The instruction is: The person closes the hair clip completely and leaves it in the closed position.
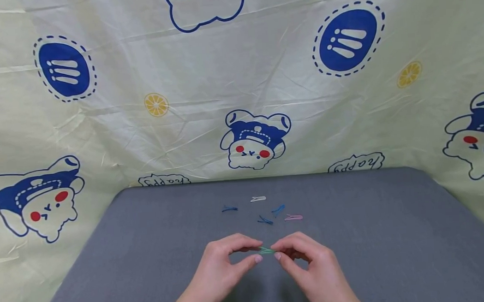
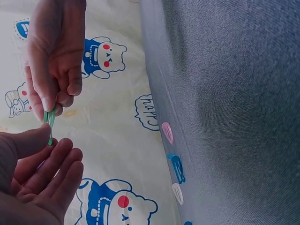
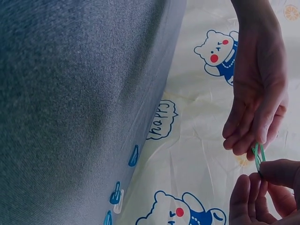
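A green snap hair clip (image 1: 266,250) hangs between both hands above the near part of the table, its two prongs spread apart at the left end. My right hand (image 1: 308,259) pinches its right end between thumb and forefinger. The left hand (image 1: 224,262) has thumb and forefinger at the spread end, the forefinger touching it from above. In the left wrist view the green clip (image 2: 50,124) spans the fingertips of the two hands, and the right wrist view shows the clip (image 3: 258,157) likewise. Fingertips partly hide both its ends.
Beyond the hands, more hair clips lie on the grey table (image 1: 156,248): a white one (image 1: 258,199), a pink one (image 1: 293,217) and blue ones (image 1: 230,208), (image 1: 278,209), (image 1: 265,220). Behind the table's far edge hangs a printed cloth (image 1: 208,139).
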A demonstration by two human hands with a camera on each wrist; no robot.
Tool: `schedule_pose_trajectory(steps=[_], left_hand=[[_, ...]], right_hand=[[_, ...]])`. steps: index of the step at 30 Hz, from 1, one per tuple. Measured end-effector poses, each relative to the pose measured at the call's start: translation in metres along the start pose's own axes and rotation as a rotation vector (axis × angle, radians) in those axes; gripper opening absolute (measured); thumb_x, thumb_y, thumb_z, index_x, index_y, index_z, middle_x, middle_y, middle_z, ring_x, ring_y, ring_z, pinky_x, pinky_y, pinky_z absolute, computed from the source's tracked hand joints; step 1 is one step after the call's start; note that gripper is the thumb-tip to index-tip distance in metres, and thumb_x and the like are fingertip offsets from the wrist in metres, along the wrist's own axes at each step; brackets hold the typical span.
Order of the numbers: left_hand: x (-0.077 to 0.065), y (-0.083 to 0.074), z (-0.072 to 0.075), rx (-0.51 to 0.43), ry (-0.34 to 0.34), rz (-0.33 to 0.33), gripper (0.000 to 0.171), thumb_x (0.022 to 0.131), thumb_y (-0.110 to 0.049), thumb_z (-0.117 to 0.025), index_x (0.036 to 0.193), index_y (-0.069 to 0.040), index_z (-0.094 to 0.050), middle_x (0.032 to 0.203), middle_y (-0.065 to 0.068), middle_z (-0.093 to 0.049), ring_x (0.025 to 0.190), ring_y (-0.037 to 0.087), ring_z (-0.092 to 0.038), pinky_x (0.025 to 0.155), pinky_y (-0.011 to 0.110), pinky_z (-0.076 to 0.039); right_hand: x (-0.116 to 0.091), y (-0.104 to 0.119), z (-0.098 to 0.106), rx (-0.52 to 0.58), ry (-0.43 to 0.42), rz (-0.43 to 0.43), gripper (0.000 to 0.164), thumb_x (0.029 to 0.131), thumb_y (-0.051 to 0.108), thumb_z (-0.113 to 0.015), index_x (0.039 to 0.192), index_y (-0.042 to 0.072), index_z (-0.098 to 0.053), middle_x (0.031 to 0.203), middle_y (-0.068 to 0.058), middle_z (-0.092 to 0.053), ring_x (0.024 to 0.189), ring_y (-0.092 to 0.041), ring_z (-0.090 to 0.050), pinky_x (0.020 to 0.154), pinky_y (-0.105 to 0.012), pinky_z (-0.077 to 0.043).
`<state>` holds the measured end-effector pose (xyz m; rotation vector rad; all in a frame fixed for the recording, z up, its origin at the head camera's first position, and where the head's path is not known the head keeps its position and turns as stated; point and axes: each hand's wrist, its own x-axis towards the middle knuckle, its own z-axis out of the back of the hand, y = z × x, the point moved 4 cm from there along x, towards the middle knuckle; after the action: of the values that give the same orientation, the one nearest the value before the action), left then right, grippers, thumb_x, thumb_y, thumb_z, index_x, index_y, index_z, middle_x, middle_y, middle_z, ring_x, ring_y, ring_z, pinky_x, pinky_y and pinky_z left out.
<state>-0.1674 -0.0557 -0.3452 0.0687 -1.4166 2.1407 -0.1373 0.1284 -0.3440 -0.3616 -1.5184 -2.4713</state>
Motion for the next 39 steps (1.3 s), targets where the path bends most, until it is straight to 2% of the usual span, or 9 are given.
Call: schedule_pose_trajectory(steps=[5, 10, 14, 18, 25, 31, 36, 39], left_hand=[[-0.001, 0.000, 0.001, 0.018, -0.051, -0.035, 0.011, 0.088, -0.016, -0.075, 0.097, -0.023, -0.076, 0.091, -0.016, -0.070, 0.085, 0.006, -0.065, 0.079, 0.029, -0.053], [-0.002, 0.000, 0.001, 0.059, -0.104, -0.072, 0.013, 0.085, -0.010, -0.078, 0.089, -0.022, -0.077, 0.082, -0.018, -0.069, 0.077, 0.004, -0.064, 0.070, 0.027, -0.052], [-0.002, 0.000, 0.000, 0.074, -0.137, -0.082, 0.015, 0.084, -0.009, -0.078, 0.085, -0.024, -0.076, 0.081, -0.019, -0.068, 0.075, 0.003, -0.063, 0.069, 0.026, -0.052], [-0.003, 0.000, -0.001, 0.078, -0.164, -0.066, 0.018, 0.084, -0.009, -0.078, 0.084, -0.027, -0.075, 0.079, -0.020, -0.067, 0.075, 0.003, -0.063, 0.067, 0.026, -0.052], [-0.006, 0.000, -0.002, 0.028, -0.158, 0.005, 0.019, 0.085, -0.009, -0.077, 0.084, -0.028, -0.074, 0.080, -0.017, -0.067, 0.076, 0.006, -0.064, 0.071, 0.029, -0.052], [-0.005, 0.001, -0.001, -0.007, -0.128, 0.033, 0.018, 0.086, -0.010, -0.077, 0.084, -0.028, -0.073, 0.079, -0.015, -0.067, 0.077, 0.008, -0.064, 0.074, 0.030, -0.052], [-0.005, 0.002, 0.000, -0.021, -0.105, -0.005, 0.016, 0.086, -0.010, -0.076, 0.086, -0.026, -0.073, 0.079, -0.013, -0.068, 0.078, 0.009, -0.064, 0.074, 0.029, -0.052], [-0.006, 0.002, 0.001, -0.019, -0.097, -0.028, 0.017, 0.086, -0.009, -0.076, 0.086, -0.026, -0.074, 0.080, -0.012, -0.068, 0.078, 0.009, -0.064, 0.074, 0.030, -0.052]], right_hand=[[-0.001, 0.001, -0.003, -0.009, -0.009, 0.000, 0.028, 0.086, 0.005, -0.075, 0.092, 0.032, -0.071, 0.089, 0.015, -0.064, 0.079, -0.008, -0.061, 0.073, -0.028, -0.054], [-0.002, -0.001, -0.005, 0.000, -0.030, 0.039, 0.028, 0.086, 0.004, -0.075, 0.093, 0.032, -0.071, 0.089, 0.016, -0.064, 0.079, -0.007, -0.062, 0.073, -0.028, -0.054], [-0.002, -0.005, -0.006, 0.027, -0.040, 0.024, 0.026, 0.086, 0.006, -0.075, 0.093, 0.031, -0.072, 0.090, 0.015, -0.066, 0.079, -0.008, -0.063, 0.075, -0.029, -0.055], [0.000, -0.010, -0.009, 0.077, -0.039, -0.048, 0.018, 0.087, 0.014, -0.075, 0.093, 0.030, -0.072, 0.090, 0.012, -0.067, 0.081, -0.010, -0.065, 0.077, -0.029, -0.055], [-0.002, -0.014, -0.014, 0.253, -0.014, -0.097, 0.008, 0.089, 0.013, -0.073, 0.095, 0.018, -0.074, 0.092, 0.001, -0.069, 0.082, -0.019, -0.066, 0.074, -0.032, -0.056], [-0.002, -0.015, -0.013, 0.318, 0.031, -0.012, 0.007, 0.091, 0.012, -0.071, 0.097, 0.014, -0.074, 0.095, -0.005, -0.070, 0.084, -0.022, -0.066, 0.074, -0.032, -0.056], [-0.001, -0.014, -0.011, 0.335, 0.087, 0.088, 0.009, 0.092, 0.010, -0.069, 0.100, 0.012, -0.073, 0.097, -0.007, -0.069, 0.086, -0.023, -0.066, 0.075, -0.032, -0.056], [0.000, -0.014, -0.011, 0.343, 0.123, 0.115, 0.010, 0.093, 0.010, -0.067, 0.102, 0.011, -0.073, 0.098, -0.010, -0.068, 0.086, -0.022, -0.066, 0.075, -0.032, -0.056]])
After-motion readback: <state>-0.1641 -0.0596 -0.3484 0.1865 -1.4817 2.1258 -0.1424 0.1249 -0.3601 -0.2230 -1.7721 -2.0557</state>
